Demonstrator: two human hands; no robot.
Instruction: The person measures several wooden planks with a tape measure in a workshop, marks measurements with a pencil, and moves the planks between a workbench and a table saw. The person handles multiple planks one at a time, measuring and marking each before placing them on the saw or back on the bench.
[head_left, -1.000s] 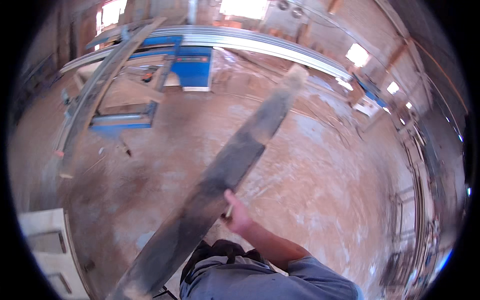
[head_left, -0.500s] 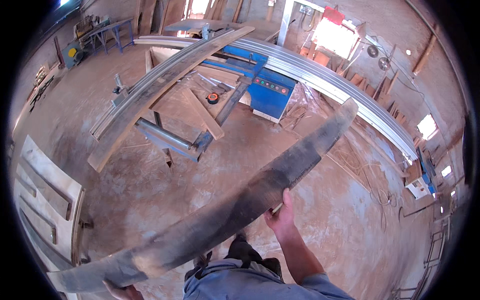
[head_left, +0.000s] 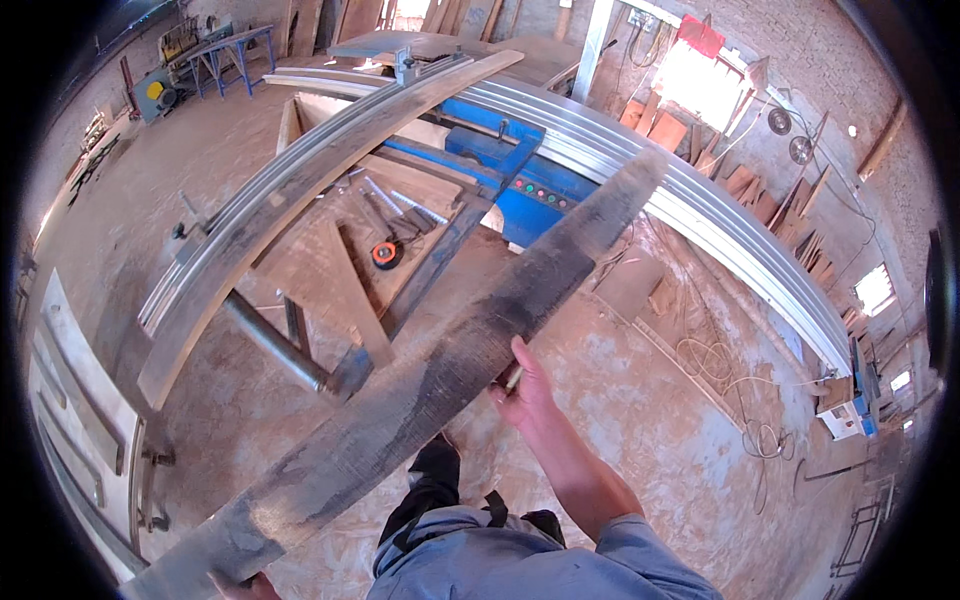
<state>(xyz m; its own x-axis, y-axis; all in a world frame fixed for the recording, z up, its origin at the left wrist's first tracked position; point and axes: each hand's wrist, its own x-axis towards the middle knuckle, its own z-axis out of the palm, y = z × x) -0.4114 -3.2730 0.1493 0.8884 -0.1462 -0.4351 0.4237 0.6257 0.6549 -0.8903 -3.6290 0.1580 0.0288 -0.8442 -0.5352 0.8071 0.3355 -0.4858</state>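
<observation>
A long, dark, rough-sawn wooden plank [head_left: 430, 370] slants across my front, from low at the left up to the far right. My right hand [head_left: 524, 392] grips its near edge around the middle, with the thumb along the edge. A small pale stick-like piece [head_left: 514, 379] shows in that same hand; its kind is unclear. My left hand [head_left: 246, 587] holds the plank close to its lower left end, the fingers mostly hidden under the wood. Beyond the plank, another long board [head_left: 300, 190] lies along the saw's metal fence.
A blue panel saw [head_left: 535, 205] with a long silver sliding rail [head_left: 740, 245] stands ahead. On its frame rest a tape measure [head_left: 386, 255] and a loose wooden strip [head_left: 350, 295]. Pale panels with curved pieces [head_left: 85, 390] are at the left. Cables [head_left: 715, 360] lie on the floor at right.
I have moved closer to the saw with the plank. Its far end has swung left and now overlaps the sliding rail in view. Both hands keep their hold.
</observation>
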